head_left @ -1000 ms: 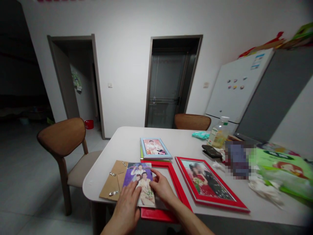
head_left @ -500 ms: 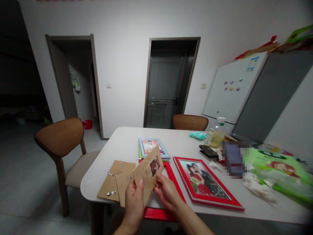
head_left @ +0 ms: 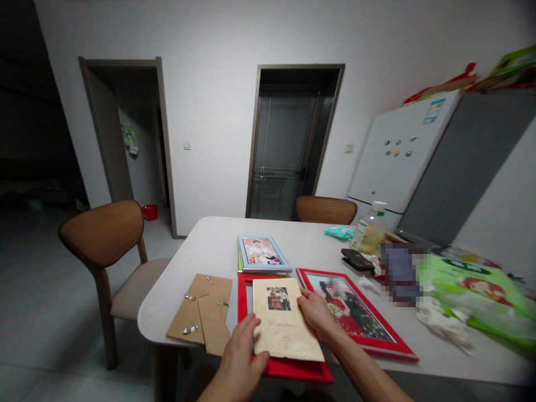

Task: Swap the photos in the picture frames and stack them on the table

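A cream printed sheet [head_left: 288,332] with a small picture on it lies over a red picture frame [head_left: 293,369], its lower edge reaching across the frame's near side. My right hand [head_left: 316,314] has curled fingers gripping the sheet's right edge. At its lower left corner rests my left hand [head_left: 242,356], thumb and fingers spread apart and touching the sheet's edge. Brown backing boards [head_left: 196,307] with metal clips lie to the left. On the right is another red picture frame [head_left: 360,312] with a photo of a couple, partly behind my right hand.
Behind the sheet sits a light blue picture frame [head_left: 263,254] stacked on a green one. At the table's right are a bottle [head_left: 368,229], a black wallet-like item [head_left: 357,259], crumpled tissues [head_left: 446,324] and a green package [head_left: 477,285]. A wooden chair [head_left: 106,231] stands left.
The sheet has gone from raised and tilted to lying across the red frame. My right hand has moved to its right edge; my left hand has loosened and spread at the lower left corner.
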`<action>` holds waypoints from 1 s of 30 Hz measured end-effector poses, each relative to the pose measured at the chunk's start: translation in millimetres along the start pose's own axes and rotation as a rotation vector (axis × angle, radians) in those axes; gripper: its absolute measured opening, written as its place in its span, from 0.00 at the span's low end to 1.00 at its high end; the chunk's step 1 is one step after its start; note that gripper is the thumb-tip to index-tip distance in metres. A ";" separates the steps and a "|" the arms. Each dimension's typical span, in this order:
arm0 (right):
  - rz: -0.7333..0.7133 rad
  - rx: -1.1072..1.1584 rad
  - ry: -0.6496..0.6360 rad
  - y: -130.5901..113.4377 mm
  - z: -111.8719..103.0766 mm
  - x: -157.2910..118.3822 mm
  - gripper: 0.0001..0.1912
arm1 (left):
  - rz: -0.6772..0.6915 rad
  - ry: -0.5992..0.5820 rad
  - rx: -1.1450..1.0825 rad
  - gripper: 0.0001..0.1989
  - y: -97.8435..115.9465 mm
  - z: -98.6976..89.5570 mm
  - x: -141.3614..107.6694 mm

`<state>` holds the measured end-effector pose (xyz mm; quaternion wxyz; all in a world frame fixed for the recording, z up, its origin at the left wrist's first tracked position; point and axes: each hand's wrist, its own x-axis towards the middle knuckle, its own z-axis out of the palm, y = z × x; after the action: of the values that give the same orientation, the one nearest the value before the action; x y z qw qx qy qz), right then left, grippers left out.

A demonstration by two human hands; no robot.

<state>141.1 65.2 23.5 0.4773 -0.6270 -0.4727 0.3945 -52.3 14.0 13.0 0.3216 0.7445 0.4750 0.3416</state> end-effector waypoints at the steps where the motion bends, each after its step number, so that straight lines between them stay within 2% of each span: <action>1: 0.009 0.006 -0.016 0.9 2.4 2.0 0.22 | 0.021 -0.014 0.032 0.25 -1.2 1.4 -0.5; 4: 0.019 0.012 -0.073 3.0 9.0 7.1 0.23 | 0.102 -0.058 0.120 0.26 -6.8 4.6 -1.5; 8: -0.075 -0.325 -0.033 5.7 9.2 14.9 0.21 | 0.182 -0.136 0.271 0.25 -10.4 5.4 -3.4; 12: -0.165 -0.679 0.005 5.5 3.1 19.5 0.17 | 0.208 -0.174 0.382 0.23 -4.8 2.7 -4.6; 16: -0.191 -0.902 0.034 4.2 2.8 17.4 0.15 | 0.217 -0.193 0.441 0.22 -0.1 1.7 -3.7; 21: -0.182 -1.091 0.091 5.1 7.0 14.2 0.15 | 0.244 -0.186 0.428 0.23 -4.4 -1.4 -7.5; 25: -0.304 -1.000 0.083 -2.3 17.0 3.2 0.16 | 0.211 -0.143 0.401 0.25 -17.4 -25.8 -11.8; 27: -0.397 -0.880 0.009 -11.0 30.4 -8.4 0.17 | 0.124 -0.114 0.434 0.28 -28.5 -46.0 -11.6; 30: -0.526 -0.756 -0.163 -25.3 61.7 -29.7 0.16 | -0.060 -0.081 0.541 0.34 -47.5 -75.1 -9.1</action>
<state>70.2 52.8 35.1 0.2606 -0.5829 -0.7620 0.1083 -139.4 33.4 15.1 0.1396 0.8020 0.5575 0.1626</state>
